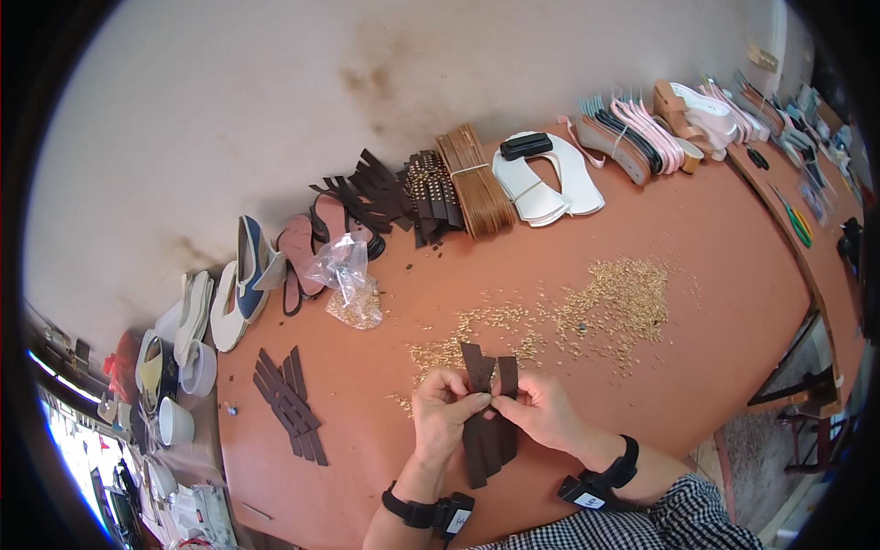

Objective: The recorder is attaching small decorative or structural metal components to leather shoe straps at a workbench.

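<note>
A dark brown slit shoe-upper piece (pixel 488 451) is held upright between both hands near the table's front edge. My left hand (pixel 440 414) pinches its left side, thumb pressed toward the middle. My right hand (pixel 543 411) pinches the right side, and the two thumbs nearly meet. Anything small between the fingertips cannot be made out. Just beyond the hands, many tiny gold studs (pixel 628 302) lie scattered over the brown tabletop (pixel 385 477). To the left rests another pile of dark brown slit pieces (pixel 289 408).
Along the wall stand a clear plastic bag (pixel 344 266), a navy shoe (pixel 252 266), studded brown pieces (pixel 429 192), a tan strip bundle (pixel 475 183), white cutouts (pixel 550 188) and pink insoles (pixel 642 133). White bowls (pixel 176 422) sit at left; green-handled pliers (pixel 796 220) lie at right.
</note>
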`<state>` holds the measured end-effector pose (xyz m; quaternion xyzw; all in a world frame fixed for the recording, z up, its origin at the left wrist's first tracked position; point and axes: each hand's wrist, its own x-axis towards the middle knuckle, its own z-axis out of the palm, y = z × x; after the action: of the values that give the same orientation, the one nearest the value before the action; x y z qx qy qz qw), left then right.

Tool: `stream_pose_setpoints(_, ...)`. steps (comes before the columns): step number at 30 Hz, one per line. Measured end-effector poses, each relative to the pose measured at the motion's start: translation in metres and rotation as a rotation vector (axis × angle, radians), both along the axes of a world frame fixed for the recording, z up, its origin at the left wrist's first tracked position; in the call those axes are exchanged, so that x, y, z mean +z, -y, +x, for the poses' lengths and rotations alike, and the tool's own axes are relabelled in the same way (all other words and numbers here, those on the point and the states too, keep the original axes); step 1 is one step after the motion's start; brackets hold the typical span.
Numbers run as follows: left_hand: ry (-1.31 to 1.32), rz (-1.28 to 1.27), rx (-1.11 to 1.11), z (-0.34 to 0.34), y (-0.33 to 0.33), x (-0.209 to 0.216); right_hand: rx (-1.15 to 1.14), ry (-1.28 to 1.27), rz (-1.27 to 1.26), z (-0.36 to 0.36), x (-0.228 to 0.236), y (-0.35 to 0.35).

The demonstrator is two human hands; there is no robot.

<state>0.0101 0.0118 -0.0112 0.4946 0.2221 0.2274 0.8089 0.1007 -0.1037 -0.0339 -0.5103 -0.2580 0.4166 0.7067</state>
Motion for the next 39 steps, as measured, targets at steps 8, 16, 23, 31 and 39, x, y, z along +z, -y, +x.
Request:
stream_pose_setpoints(8,0.012,-0.019,-0.042,0.002,0.001,-0.003,0.031,-0.115,0.016,0.008,0.007,0.003)
stream_pose_setpoints(16,-0.015,-0.039,-0.141,0.002,-0.01,-0.01,0.098,-0.17,0.002,0.011,0.005,0.001)
stream_pose_setpoints(23,-0.03,0.025,-0.014,0.0,-0.001,-0.015,0.016,0.019,-0.066,0.002,0.004,-0.004)
stream_pose_setpoints(31,0.012,0.048,-0.151,-0.002,-0.007,-0.012,0.046,-0.254,0.057,0.008,0.003,-0.004)
stream_pose_setpoints(39,-0.058,0.386,0.319,-0.029,-0.055,-0.01,-0.079,-0.342,0.113,0.013,0.009,-0.004)
